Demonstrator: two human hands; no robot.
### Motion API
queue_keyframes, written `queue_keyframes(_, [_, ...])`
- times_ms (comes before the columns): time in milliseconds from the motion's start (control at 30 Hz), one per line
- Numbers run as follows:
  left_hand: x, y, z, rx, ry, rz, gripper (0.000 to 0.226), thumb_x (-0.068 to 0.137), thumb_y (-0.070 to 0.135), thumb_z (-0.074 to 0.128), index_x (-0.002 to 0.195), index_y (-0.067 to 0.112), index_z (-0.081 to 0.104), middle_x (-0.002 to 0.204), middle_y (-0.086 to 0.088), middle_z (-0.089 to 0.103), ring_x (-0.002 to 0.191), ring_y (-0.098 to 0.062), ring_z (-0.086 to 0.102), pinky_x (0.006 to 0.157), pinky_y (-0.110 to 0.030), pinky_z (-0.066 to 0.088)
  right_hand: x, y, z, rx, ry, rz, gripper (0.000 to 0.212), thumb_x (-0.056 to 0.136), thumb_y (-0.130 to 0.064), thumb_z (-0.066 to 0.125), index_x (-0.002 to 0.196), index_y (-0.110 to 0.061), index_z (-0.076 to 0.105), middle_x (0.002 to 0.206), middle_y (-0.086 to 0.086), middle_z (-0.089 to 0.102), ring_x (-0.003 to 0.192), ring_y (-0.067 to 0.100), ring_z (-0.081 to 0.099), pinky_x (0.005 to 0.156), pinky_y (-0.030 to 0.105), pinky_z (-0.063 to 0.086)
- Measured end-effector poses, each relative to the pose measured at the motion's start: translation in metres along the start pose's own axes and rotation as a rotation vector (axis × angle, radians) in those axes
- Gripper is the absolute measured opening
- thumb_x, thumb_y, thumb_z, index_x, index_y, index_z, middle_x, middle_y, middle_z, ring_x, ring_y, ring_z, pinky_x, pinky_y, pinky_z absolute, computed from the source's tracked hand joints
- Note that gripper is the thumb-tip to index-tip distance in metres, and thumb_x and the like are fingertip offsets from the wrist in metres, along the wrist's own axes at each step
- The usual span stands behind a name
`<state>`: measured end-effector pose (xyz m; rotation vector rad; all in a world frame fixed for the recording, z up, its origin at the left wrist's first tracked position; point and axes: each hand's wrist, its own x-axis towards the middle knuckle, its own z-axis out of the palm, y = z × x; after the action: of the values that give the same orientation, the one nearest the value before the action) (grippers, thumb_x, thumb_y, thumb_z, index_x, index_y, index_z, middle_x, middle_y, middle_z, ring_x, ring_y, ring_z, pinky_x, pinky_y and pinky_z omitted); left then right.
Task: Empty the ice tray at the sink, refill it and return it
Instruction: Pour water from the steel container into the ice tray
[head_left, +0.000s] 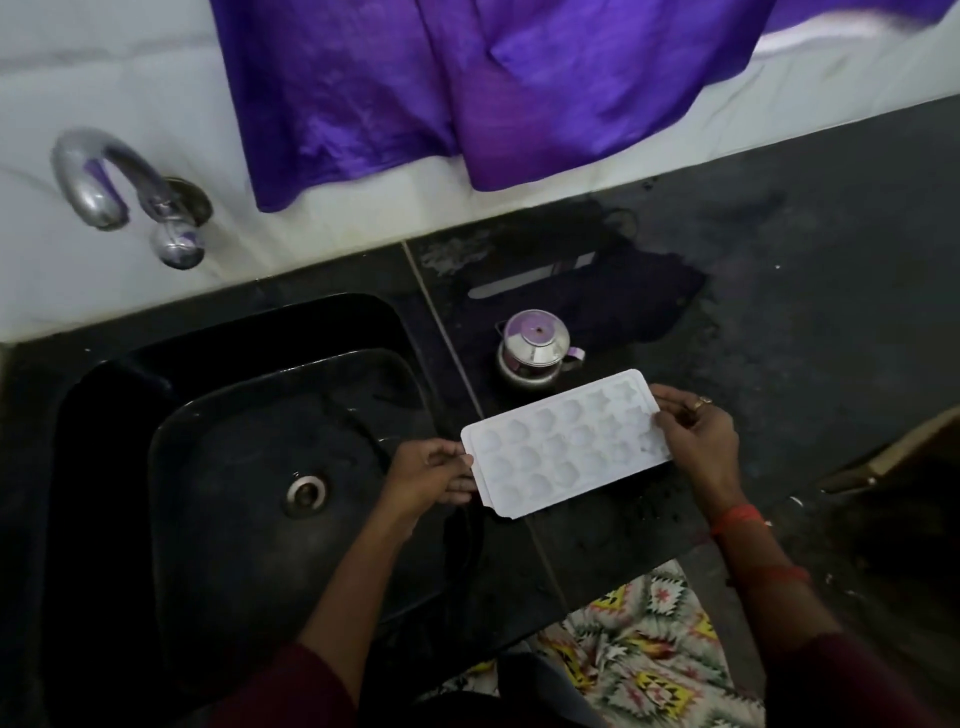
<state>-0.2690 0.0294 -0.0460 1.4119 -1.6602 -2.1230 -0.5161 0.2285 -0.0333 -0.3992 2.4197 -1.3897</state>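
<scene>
Starting at the right edge of the sink (228, 525), the near end of the white ice tray (566, 447) is pinched by the left hand (431, 470). The tray is held level just right of the sink, and its far end is gripped by the right hand (696, 441).

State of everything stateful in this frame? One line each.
ice tray: cavities up, held at both short ends, beside the sink; contents unclear.
left hand: grips the tray's left end.
right hand: pinches the tray's right end.
tap: no water running.
steel pot: upright, lid on.
purple cloth: hanging loose.
</scene>
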Motion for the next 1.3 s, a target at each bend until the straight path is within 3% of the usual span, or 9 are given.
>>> queue_keyframes(100, [0.008,-0.001,0.015,0.0,0.046,-0.026,0.007,0.094,0.004,0.066,0.1,0.003,0.068,0.087,-0.014,0.075,0.066,-0.018,0.074,0.057,-0.027,0.059,0.017,0.004,-0.003,-0.062,-0.043,-0.003,0.033,0.087,0.001,0.063,0.115,-0.014,0.073,0.103,0.0,0.075,0.097,0.016,0.071,0.096,0.041,0.056])
queue_keyframes(267, [0.021,0.006,0.034,-0.047,0.128,-0.057,0.006,0.091,0.003,0.07,0.095,0.002,0.066,0.082,-0.016,0.073,0.057,-0.015,0.072,0.053,-0.025,0.059,0.043,0.004,-0.002,-0.152,-0.069,-0.042,0.031,0.09,-0.003,0.063,0.115,-0.019,0.073,0.101,-0.005,0.073,0.092,0.008,0.067,0.089,0.023,0.05])
queue_keyframes(467, [0.023,0.007,0.041,-0.07,0.123,-0.07,0.006,0.089,0.002,0.072,0.09,0.003,0.066,0.076,-0.012,0.075,0.06,-0.019,0.074,0.052,-0.026,0.059,0.054,0.002,0.0,-0.255,-0.115,-0.05,0.031,0.09,-0.008,0.064,0.118,-0.02,0.072,0.108,-0.003,0.073,0.101,0.014,0.067,0.094,0.024,0.048])
queue_keyframes(600, [0.022,0.007,0.043,-0.072,0.122,-0.066,0.006,0.089,0.004,0.072,0.091,0.003,0.067,0.075,-0.011,0.076,0.062,-0.02,0.075,0.054,-0.026,0.059,0.051,-0.01,0.011,-0.371,-0.063,-0.226,0.027,0.09,-0.018,0.067,0.117,-0.018,0.072,0.12,0.003,0.071,0.108,0.02,0.066,0.094,0.029,0.047])
queue_keyframes(733, [0.022,0.007,0.044,-0.071,0.13,-0.059,0.004,0.09,0.004,0.071,0.093,0.002,0.068,0.081,-0.016,0.075,0.063,-0.019,0.074,0.053,-0.024,0.057,0.046,-0.035,0.031,-0.201,-0.08,-0.255,0.02,0.097,-0.026,0.061,0.111,-0.021,0.074,0.112,-0.004,0.073,0.094,0.008,0.067,0.086,0.017,0.049])
queue_keyframes(900, [0.019,0.006,0.046,-0.092,0.146,-0.046,0.003,0.091,0.005,0.07,0.09,0.004,0.068,0.077,-0.012,0.075,0.062,-0.018,0.074,0.054,-0.024,0.058,0.041,-0.052,0.06,-0.087,-0.289,-0.151,0.035,0.099,-0.043,0.057,0.098,-0.014,0.076,0.096,0.002,0.075,0.095,0.019,0.07,0.088,0.046,0.057])
queue_keyframes(967, [0.018,0.005,0.048,-0.106,0.154,-0.043,0.004,0.092,0.005,0.069,0.088,0.005,0.068,0.073,-0.009,0.075,0.061,-0.017,0.074,0.054,-0.024,0.059,0.043,-0.056,0.066,-0.062,-0.313,-0.111,0.041,0.096,-0.047,0.059,0.092,-0.01,0.074,0.087,0.008,0.075,0.087,0.02,0.072,0.084,0.049,0.059])
queue_keyframes(1200, [0.016,0.005,0.051,-0.125,0.177,-0.043,0.004,0.092,0.004,0.068,0.089,0.006,0.069,0.073,-0.009,0.075,0.061,-0.016,0.073,0.054,-0.023,0.058,0.048,-0.065,0.07,-0.015,-0.333,-0.048,0.047,0.088,-0.051,0.07,0.074,-0.006,0.072,0.07,0.006,0.074,0.063,0.01,0.073,0.063,0.032,0.061])
queue_keyframes(1300, [0.017,0.005,0.051,-0.136,0.175,-0.053,0.004,0.092,0.004,0.068,0.089,0.006,0.069,0.071,-0.008,0.075,0.061,-0.016,0.073,0.054,-0.023,0.058,0.049,-0.065,0.068,0.01,-0.34,-0.049,0.043,0.087,-0.049,0.072,0.072,-0.009,0.073,0.07,0.004,0.074,0.067,0.013,0.074,0.068,0.031,0.06])
